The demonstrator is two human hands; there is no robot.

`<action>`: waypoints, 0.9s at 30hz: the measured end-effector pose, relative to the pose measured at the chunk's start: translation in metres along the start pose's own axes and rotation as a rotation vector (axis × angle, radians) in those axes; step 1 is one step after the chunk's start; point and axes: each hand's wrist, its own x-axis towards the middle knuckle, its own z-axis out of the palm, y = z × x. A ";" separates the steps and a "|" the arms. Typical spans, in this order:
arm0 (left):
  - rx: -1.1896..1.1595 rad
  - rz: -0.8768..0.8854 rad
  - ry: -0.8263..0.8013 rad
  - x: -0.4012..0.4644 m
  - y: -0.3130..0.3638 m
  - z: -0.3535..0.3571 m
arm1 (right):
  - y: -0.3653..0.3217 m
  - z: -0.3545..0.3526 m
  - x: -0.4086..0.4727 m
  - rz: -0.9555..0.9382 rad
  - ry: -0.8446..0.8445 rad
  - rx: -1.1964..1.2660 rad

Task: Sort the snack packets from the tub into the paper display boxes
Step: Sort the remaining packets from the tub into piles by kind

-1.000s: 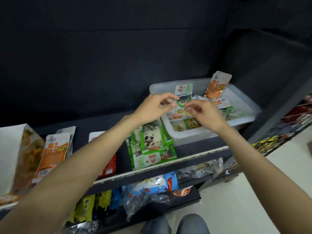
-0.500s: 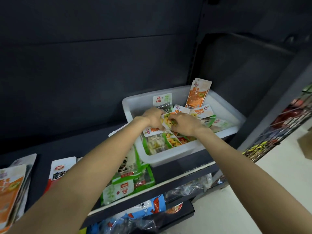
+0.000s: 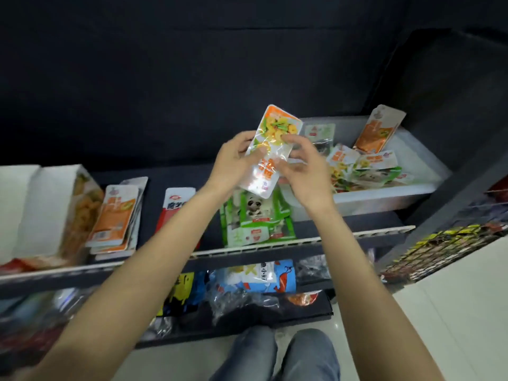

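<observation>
**Glossy packet held up over the shelf, ready to be sorted**

Nearest me, the shelf's pale front lip (image 3: 302, 237) runs across below my forearms; I'd lift anything clear of it rather than drag it over. Above the lip, my left hand (image 3: 233, 163) grips the orange-and-yellow packet (image 3: 270, 149) along its left edge, thumb across the face, and my right hand (image 3: 305, 171) pinches its right edge with curled fingers (image 3: 288, 140). The packet hangs in the air, tilted, above the green panda packets (image 3: 257, 215) lying on the shelf.

I judge it light and floppy, with a shiny film that looks slippery, so the flat sealed edges seem the safest hold, not the bulging middle.

To the left lie a red packet (image 3: 178, 204), an orange stack (image 3: 115, 215) and a paper display box (image 3: 55, 204), with open shelf between them. Farther right, the white tub (image 3: 384, 196) holds more packets, one leaning on its back wall. The dark back panel closes the shelf behind.
</observation>
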 end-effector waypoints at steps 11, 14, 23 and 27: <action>0.775 -0.103 0.231 -0.114 -0.071 -0.173 | 0.010 0.200 -0.047 0.160 -0.361 -0.188; 0.888 -0.108 0.271 -0.123 -0.080 -0.200 | 0.010 0.247 -0.047 0.250 -0.423 -0.123; 1.284 -0.290 0.081 -0.126 -0.084 -0.208 | 0.022 0.272 -0.041 -0.140 -0.500 -0.671; 1.332 -0.176 0.129 -0.111 -0.062 -0.186 | 0.010 0.213 -0.030 -0.306 -0.495 -0.676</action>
